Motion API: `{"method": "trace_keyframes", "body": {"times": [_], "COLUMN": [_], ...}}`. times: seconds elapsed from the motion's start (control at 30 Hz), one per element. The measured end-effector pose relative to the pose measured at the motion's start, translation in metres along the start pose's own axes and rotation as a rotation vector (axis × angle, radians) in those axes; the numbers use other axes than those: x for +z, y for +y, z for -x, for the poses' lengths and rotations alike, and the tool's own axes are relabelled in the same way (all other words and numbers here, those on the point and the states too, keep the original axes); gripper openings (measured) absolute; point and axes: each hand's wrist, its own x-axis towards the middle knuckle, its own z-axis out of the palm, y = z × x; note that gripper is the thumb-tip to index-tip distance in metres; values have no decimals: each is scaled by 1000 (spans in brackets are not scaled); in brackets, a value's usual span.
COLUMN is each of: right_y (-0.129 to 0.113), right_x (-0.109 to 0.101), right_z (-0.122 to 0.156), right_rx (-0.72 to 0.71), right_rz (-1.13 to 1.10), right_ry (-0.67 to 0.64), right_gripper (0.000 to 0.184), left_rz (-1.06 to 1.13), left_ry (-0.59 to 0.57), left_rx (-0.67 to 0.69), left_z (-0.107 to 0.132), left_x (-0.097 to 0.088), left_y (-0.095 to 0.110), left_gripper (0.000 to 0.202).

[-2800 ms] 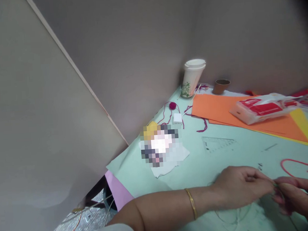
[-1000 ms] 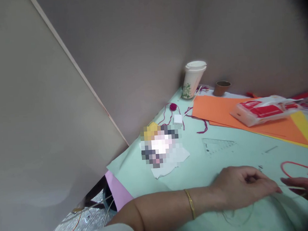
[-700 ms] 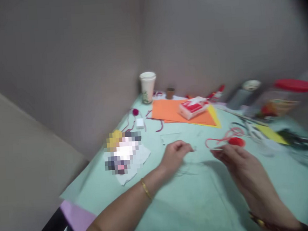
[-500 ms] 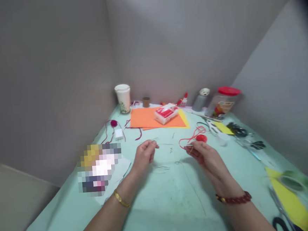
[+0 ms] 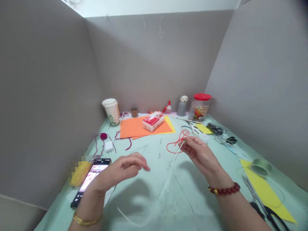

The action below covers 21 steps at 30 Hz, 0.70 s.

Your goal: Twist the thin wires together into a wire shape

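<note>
My right hand (image 5: 198,152) has its thumb and fingertips pinched on one end of a white cord (image 5: 174,160). From there the cord hangs down and left, blurred in its middle, with its loose end curling up below my left hand (image 5: 122,172). That left hand hovers over the table beside a lit phone (image 5: 93,174); its fingers are loosely bent and nothing shows in them. Just behind the right fingertips, loops of red thread (image 5: 172,145) lie on the table. A thin dark thread (image 5: 184,190) lies on the green tabletop between my hands.
Orange paper (image 5: 131,127) bears a tissue pack (image 5: 153,121). A white cup (image 5: 111,112) and a red-lidded jar (image 5: 199,107) stand at the back. Black-handled scissors (image 5: 254,193), yellow paper (image 5: 274,198) and green tape (image 5: 260,168) lie right. Grey panels surround the table.
My left hand has come away to the left and toward me, its fingers loosening. The white cord now trails long from my right hand. The view has tilted up.
</note>
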Motion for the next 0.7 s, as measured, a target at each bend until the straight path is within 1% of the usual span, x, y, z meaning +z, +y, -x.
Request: {"method": "trace_keyframes", "body": {"times": [0.07, 0.13, 0.2, 0.27, 0.33, 0.47, 0.6, 0.7], "right_y": [1, 5, 11, 16, 21, 26, 28, 31], "right_x": [9, 19, 29, 37, 42, 46, 45, 46], "right_z": [8, 16, 22, 27, 30, 33, 33, 33], "right_rx": [0, -3, -19, -57, -86, -83, -91, -60], "right_rz": [79, 181, 281, 367, 437, 509, 522, 501], "right_ry": [-47, -83, -107, -130, -154, -199, -219, -219], "right_gripper": [37, 39, 36, 29, 26, 24, 26, 28], "left_rz": [-37, 36, 106, 170, 216, 214, 54, -80], "left_ry": [227, 398, 457, 483, 505, 530, 607, 647], "left_rx": [-71, -89, -93, -92, -84, -70, -32, 2], "left_z": [-15, -32, -45, -51, -52, -49, -49, -49], "left_x": [22, 46, 67, 79, 84, 80, 78, 79], "left_y": [-3, -14, -26, -34, -37, -37, -38, -39], "left_gripper": [30, 31, 31, 32, 32, 23, 14, 14]}}
